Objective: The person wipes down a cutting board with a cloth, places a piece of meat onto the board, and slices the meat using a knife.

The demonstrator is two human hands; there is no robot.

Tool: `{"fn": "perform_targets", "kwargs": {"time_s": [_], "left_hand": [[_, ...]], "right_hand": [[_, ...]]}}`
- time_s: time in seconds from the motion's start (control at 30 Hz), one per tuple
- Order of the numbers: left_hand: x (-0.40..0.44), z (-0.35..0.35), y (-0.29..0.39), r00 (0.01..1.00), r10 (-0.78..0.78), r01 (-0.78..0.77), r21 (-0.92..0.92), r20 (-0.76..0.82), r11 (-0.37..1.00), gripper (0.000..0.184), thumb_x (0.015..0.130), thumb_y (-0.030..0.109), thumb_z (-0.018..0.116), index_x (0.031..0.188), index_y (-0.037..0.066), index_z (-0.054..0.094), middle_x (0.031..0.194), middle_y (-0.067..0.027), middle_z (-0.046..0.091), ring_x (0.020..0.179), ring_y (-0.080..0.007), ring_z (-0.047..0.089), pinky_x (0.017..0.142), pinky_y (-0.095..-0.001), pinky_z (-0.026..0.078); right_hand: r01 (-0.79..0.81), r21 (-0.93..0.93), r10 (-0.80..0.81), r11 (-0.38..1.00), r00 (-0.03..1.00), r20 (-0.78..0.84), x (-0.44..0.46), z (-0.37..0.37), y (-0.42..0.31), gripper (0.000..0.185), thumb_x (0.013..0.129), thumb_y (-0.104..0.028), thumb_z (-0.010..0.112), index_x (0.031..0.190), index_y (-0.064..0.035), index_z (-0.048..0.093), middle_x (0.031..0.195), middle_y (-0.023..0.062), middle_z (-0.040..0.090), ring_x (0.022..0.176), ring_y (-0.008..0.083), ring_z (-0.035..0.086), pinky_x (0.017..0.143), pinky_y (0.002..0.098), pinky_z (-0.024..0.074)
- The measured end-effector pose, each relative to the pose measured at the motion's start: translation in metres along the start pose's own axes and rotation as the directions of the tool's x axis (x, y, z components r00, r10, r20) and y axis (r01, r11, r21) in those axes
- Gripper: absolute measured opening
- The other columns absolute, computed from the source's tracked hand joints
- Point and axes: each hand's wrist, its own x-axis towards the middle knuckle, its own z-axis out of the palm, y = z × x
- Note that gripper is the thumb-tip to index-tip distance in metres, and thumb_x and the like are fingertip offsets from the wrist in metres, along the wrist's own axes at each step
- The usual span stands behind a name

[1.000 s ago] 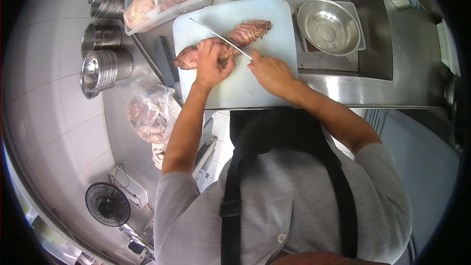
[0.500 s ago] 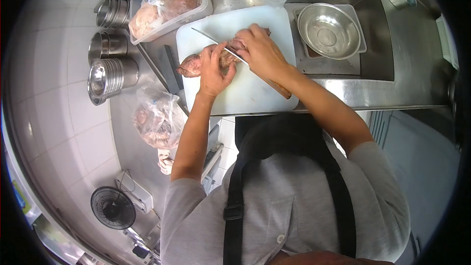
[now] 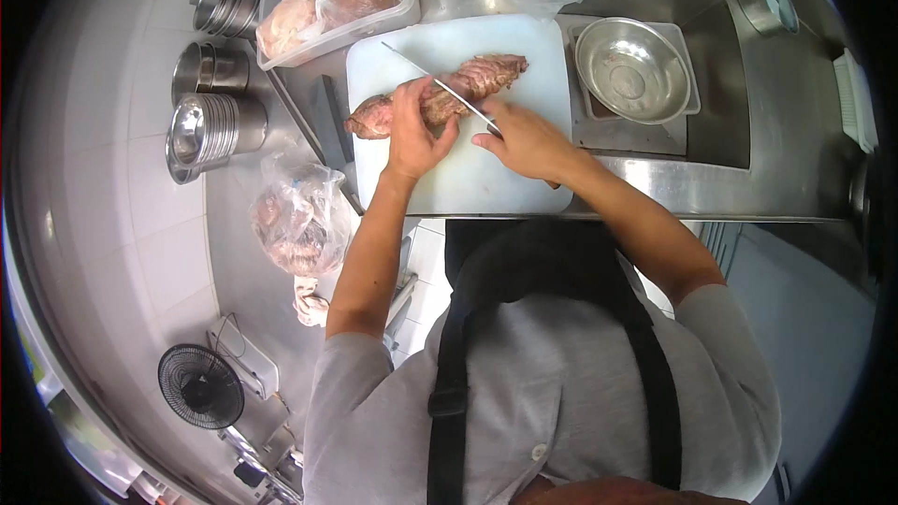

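A long piece of cooked-looking brown meat (image 3: pixel 374 118) lies diagonally on the white cutting board (image 3: pixel 449 192). Its right part (image 3: pixel 491 74) shows crosswise lines like slices kept together. My left hand (image 3: pixel 417 131) is closed over the middle of the meat, holding it down. A knife (image 3: pixel 458 98) crosses over the meat just right of my left fingers, its tip toward the far left. My right hand (image 3: pixel 528 142) is closed around the knife near its handle, most of which is hidden under the palm.
A plastic tub (image 3: pixel 407 14) of bagged meat stands behind the board. A metal colander (image 3: pixel 617 70) sits in the sink at right. Stacked steel containers (image 3: pixel 210 136) line the left wall. A bag of meat (image 3: pixel 299 224) and a fan (image 3: pixel 199 385) are nearer on the left.
My right hand has drawn back from the meat's right end onto the knife handle, uncovering the sliced-looking part. My left hand stays on the meat. The view has shifted slightly.
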Motion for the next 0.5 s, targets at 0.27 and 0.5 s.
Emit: {"fn": "perform_targets", "kwargs": {"time_s": [0.27,0.5], "left_hand": [[0.012,-0.014,-0.013,0.972,0.124,-0.15,0.123,0.201,0.981,0.028,0.077,0.011,0.075,0.099,0.007,0.06,0.118,-0.0151,0.059,0.111,-0.0387,0.053,0.096,-0.0488,0.044],[0.013,-0.014,-0.012,0.969,0.123,-0.155,0.137,0.213,0.978,0.023,0.077,0.01,0.073,0.095,0.008,0.058,0.116,-0.0141,0.059,0.109,-0.0376,0.053,0.093,-0.0486,0.043]], "right_hand": [[-0.131,-0.08,0.143,0.988,0.976,0.166,-0.018,-0.023,-0.019,0.027,0.107,-0.021,0.056,0.119,0.0029,0.054,0.092,0.0295,0.071,0.091,0.051,0.068,0.083,0.0618,0.0503],[-0.217,-0.091,0.232,0.972,0.949,0.215,-0.054,-0.053,-0.041,0.027,0.108,-0.02,0.053,0.119,0.0044,0.055,0.091,0.0293,0.071,0.092,0.0525,0.067,0.085,0.062,0.0488]]}}
